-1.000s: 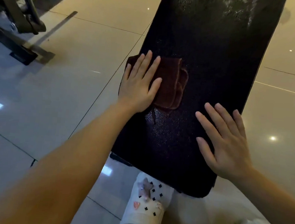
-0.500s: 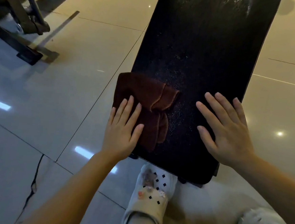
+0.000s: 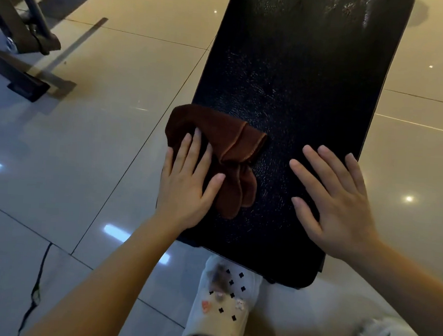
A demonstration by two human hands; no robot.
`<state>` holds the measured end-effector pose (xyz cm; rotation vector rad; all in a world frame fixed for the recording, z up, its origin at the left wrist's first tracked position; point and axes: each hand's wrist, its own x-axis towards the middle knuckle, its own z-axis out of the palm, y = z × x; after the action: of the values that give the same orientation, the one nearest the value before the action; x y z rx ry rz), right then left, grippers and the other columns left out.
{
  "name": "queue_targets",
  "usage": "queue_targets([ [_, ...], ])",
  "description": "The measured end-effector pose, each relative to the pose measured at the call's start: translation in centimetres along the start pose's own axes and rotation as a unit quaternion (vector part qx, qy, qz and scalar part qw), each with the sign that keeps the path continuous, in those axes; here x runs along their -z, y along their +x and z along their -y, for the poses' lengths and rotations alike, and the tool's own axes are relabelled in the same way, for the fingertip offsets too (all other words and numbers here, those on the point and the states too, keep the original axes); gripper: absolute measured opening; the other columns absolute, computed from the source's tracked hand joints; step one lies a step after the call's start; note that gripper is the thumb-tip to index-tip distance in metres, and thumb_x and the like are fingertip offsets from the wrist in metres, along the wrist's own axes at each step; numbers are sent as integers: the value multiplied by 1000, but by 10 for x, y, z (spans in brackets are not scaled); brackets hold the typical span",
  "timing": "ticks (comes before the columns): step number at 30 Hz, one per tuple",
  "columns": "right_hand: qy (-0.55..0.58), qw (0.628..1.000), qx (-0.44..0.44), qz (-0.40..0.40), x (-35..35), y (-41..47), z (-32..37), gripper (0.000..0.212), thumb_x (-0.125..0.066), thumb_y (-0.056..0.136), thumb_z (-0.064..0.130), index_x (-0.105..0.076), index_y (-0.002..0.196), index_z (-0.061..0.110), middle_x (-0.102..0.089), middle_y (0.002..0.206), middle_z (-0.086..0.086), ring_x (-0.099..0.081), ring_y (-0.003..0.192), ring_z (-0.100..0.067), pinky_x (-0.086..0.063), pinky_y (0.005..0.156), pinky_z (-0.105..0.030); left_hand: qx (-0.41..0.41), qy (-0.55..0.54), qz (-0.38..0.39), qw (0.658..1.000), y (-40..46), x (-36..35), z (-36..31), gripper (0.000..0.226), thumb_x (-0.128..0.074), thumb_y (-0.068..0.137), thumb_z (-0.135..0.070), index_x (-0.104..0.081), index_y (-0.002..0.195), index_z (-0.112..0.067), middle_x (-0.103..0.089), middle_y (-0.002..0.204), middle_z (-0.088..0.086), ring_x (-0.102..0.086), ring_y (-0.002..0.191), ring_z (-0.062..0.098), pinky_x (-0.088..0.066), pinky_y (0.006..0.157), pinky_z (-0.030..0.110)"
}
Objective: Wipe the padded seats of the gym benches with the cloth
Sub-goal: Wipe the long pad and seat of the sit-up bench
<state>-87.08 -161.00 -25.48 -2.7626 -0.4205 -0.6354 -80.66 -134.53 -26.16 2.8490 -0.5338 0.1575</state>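
Black bench seat [image 3: 287, 93] — brown cloth [image 3: 232, 152] atop.

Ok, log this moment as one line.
left hand: flat, presses cloth on seat pad | right hand: flat on pad, no cloth | far end: smears visible

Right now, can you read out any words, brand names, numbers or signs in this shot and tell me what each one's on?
None can be read.
Black bench pad: no label or logo shows.
Brown cloth: no tag visible.
White shoe: only small charms and black shapes, no lettering.
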Motion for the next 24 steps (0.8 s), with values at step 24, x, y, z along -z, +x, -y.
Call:
queue_targets([
  [24, 24, 1000, -2, -5, 1, 0, -1, 51, -47, 91, 33, -55, 137, 12, -44, 149, -10, -33, 143, -29, -16, 120, -49, -37, -26, -43, 998, 139, 28, -35, 53, -36, 97, -47, -35, 147, -30, -21, 159, 3, -14, 147, 26, -13, 118, 52],
])
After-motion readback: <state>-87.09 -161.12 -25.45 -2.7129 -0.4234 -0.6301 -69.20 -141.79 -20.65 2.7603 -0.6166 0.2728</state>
